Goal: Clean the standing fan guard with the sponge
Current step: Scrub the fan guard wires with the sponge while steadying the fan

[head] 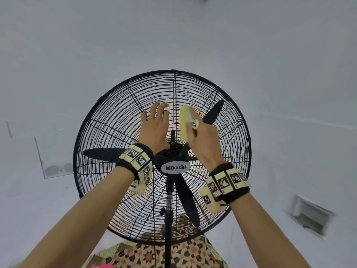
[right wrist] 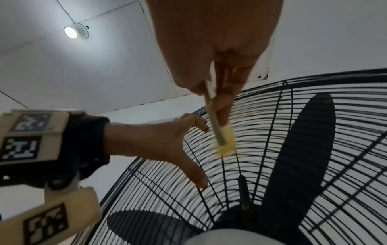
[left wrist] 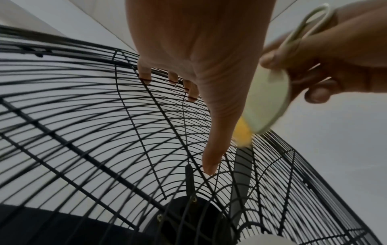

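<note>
Against pale grey walls, a patterned floor covering [head: 154, 254] lies at the foot of the black standing fan. Nearer the camera, the left hand [head: 154, 128] rests fingers spread and straight on the fan guard [head: 108, 132] at about 11 o'clock from the hub badge [head: 173, 167]. The right hand [head: 202, 136] clamps the yellow sponge [head: 185, 120] by its pale handle, just beside at 12 o'clock, its long axis along the spokes, pad touching wire.

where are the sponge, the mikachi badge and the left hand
sponge [head: 185, 120], head view, yellow edge against the guard
Mikachi badge [head: 175, 167], head view, centre of the plate
left hand [head: 155, 127], head view, back of the hand
</note>
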